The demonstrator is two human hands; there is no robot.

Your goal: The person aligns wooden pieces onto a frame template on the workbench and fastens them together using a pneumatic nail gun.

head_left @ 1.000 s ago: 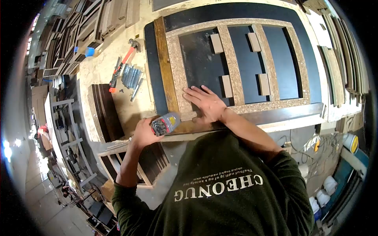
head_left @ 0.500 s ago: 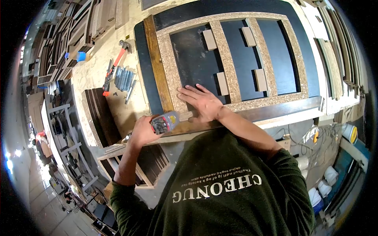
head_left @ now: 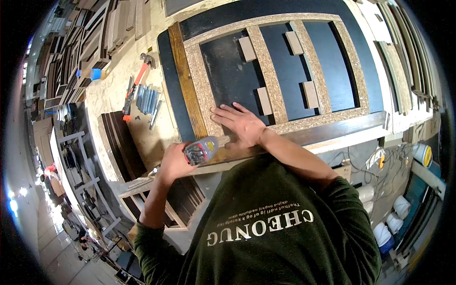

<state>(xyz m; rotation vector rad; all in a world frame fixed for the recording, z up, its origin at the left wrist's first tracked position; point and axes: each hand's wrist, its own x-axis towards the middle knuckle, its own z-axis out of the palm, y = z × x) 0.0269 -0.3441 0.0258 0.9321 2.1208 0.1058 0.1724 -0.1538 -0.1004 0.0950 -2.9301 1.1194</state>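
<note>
My left hand point(head_left: 175, 161) is wrapped round a grey and red tool point(head_left: 200, 151) with a yellow label, at the near left corner of a chipboard frame point(head_left: 268, 71). My right hand point(head_left: 243, 127) lies palm down with fingers spread on the frame's left strip and the dark panel point(head_left: 228, 66) inside it. Several small pale blocks point(head_left: 294, 43) sit against the inner strips. A brown wooden strip point(head_left: 187, 80) runs along the frame's left side, and a darker one point(head_left: 337, 129) along the near edge. The tool's tip is hidden.
On the workbench point(head_left: 147, 135) lie a red-handled hammer point(head_left: 141, 71), a bundle of metal strips point(head_left: 147, 99) and dark boards point(head_left: 122, 145). Stacked wood stands at the far left and right. Cables point(head_left: 363, 164) and white buckets point(head_left: 401, 207) are at the lower right.
The view has shifted, so the bench, frame and hammer appear further left. Both hands keep nearly the same places on the frame, and the tool is still in my left hand.
</note>
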